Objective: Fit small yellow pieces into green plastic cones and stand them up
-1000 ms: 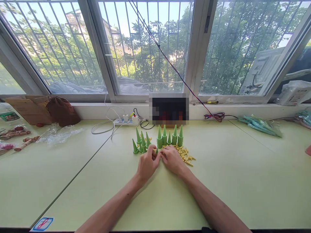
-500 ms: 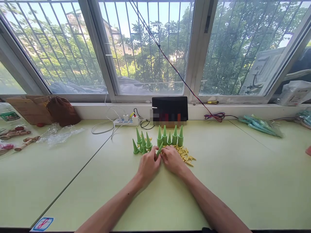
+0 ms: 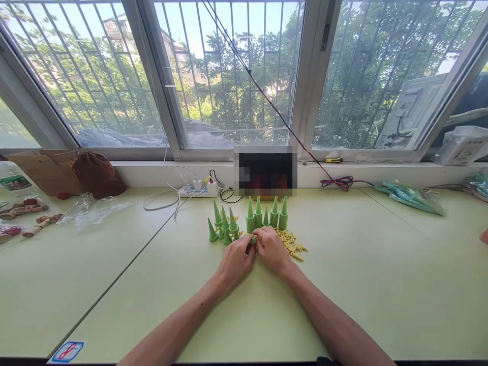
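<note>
Between my hands, low over the table, is a small green cone (image 3: 253, 240), mostly covered by fingers. My left hand (image 3: 237, 258) is closed around it. My right hand (image 3: 271, 249) meets it from the other side with its fingers pinched together; what they hold, if anything, is hidden. Behind and left stands a loose group of green cones (image 3: 224, 222) with some yellow bits among them. Straight ahead is a row of taller green cone-topped pieces (image 3: 274, 213). Small yellow pegs (image 3: 293, 245) lie in a heap beside my right hand.
A dark screen (image 3: 266, 170), partly blurred out, stands at the back by the window. Left of it lies a white power strip (image 3: 198, 191) with cables. Clear plastic wrap (image 3: 93, 211) and a brown bag (image 3: 99, 175) are far left; a bagged teal item (image 3: 409, 197) is at right.
The green cone in my left hand has turned from tip-up to lying low between my hands. My right fingers have come up against it. A cone now shows standing just beyond my left hand.
</note>
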{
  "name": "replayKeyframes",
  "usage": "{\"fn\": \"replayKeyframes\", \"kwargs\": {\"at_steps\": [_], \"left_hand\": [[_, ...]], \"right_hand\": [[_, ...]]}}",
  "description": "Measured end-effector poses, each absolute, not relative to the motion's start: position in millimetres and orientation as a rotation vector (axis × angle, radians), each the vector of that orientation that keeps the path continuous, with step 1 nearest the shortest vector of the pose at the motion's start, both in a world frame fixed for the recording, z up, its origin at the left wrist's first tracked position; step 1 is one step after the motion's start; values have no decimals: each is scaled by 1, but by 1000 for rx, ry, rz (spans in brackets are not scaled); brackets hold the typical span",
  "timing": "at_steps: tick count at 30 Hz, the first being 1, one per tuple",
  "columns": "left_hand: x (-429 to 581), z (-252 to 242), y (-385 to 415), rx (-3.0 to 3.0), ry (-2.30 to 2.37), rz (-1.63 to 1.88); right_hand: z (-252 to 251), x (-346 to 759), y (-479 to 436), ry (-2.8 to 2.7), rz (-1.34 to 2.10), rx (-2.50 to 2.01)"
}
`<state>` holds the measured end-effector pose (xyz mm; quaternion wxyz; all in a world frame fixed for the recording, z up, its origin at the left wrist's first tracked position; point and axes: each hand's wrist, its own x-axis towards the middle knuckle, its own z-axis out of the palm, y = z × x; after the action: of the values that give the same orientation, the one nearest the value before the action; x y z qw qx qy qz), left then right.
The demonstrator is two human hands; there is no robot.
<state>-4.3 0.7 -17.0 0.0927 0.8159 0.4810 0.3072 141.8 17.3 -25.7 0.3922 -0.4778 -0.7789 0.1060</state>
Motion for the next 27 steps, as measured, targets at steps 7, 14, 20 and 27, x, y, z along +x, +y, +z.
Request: {"fn": "replayKeyframes", "kwargs": {"at_steps": [7,14,20,27], "left_hand": [[-5,-18,5,2417,1412,967],[-7,-17,6,2382,1476,977],[-8,-19,8,2377,1507,1000],[-9,-22,8,2398,1571,1010]], "right_hand": [[-27,142,17,-1957,296,-1185],[-30,141,18,-1940,357,-1140],[-32,140,17,-1948,362,-1147],[-32,140,17,-1975,362,-1150]]}}
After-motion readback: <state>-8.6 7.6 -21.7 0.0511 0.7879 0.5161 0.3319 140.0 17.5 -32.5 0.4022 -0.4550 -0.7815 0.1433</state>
